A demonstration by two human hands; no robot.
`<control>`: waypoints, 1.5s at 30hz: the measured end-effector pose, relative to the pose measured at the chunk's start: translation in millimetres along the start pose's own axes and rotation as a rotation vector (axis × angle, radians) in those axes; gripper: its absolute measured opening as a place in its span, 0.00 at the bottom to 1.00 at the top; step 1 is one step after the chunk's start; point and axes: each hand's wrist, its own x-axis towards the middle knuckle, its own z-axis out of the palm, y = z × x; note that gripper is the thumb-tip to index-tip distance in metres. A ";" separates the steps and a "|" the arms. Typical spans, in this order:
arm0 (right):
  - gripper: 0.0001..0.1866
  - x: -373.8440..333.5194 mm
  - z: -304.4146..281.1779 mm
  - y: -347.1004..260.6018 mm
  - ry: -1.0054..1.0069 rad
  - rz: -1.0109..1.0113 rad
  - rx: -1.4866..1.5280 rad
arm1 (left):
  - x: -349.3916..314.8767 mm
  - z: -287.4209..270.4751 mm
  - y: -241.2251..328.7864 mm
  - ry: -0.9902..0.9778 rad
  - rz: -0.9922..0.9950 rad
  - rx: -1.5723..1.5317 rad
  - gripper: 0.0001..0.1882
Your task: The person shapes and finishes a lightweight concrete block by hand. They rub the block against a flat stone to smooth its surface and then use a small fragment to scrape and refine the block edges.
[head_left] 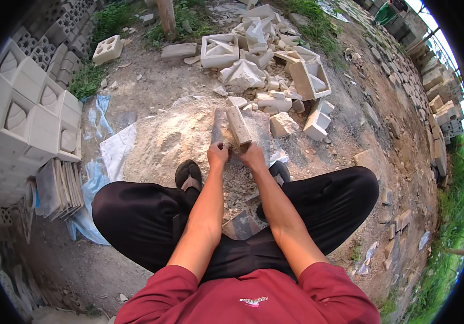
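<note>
A long, pale, dusty rectangular block [237, 124] lies tilted over a dark flat board [260, 129] on the ground between my feet. My right hand [252, 155] is closed at the block's near end. Just left of it, my left hand [218, 154] is curled into a closed grip by the board's near left edge; anything inside its fingers is hidden. Pale crumbled powder [170, 135] spreads over the ground left of the board.
Beyond the board lies a heap of broken pale blocks [243, 75], with a hollow square block [219, 51] among them. Patterned blocks [32, 102] are stacked at the left, above leaning thin boards [58, 186]. White sheeting [117, 151] lies nearby. A wooden post [166, 20] stands at the back.
</note>
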 end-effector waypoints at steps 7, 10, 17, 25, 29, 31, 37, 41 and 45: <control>0.23 8.2 -26.9 -35.0 0.098 -0.083 0.228 | 3.6 -0.8 -13.1 0.045 0.013 0.029 0.17; 0.23 12.0 -28.3 -40.5 0.135 -0.104 0.291 | -4.3 -2.6 -2.9 0.036 -0.019 0.044 0.17; 0.23 15.3 -4.2 5.0 -0.109 -0.026 0.035 | -6.3 -5.9 6.2 0.008 0.009 0.046 0.16; 0.23 19.9 -30.7 -34.1 0.174 -0.088 0.390 | -0.8 -0.8 -7.7 0.032 -0.030 0.060 0.18; 0.21 21.3 -17.7 -18.4 0.206 -0.079 0.247 | -0.9 1.6 -0.9 0.017 -0.026 0.043 0.18; 0.21 22.3 -7.9 15.9 0.129 -0.010 0.113 | -10.6 8.4 13.0 -0.028 -0.007 0.039 0.18; 0.23 29.0 -36.0 -17.8 -0.172 0.107 0.070 | 1.5 -1.1 -15.8 0.012 0.012 -0.031 0.19; 0.25 22.5 -51.0 -37.6 0.071 0.009 0.177 | 2.0 1.5 -18.2 0.003 0.013 -0.051 0.19; 0.25 23.6 -32.5 -24.4 0.103 -0.019 0.183 | -6.0 8.6 -4.9 0.014 0.027 -0.015 0.19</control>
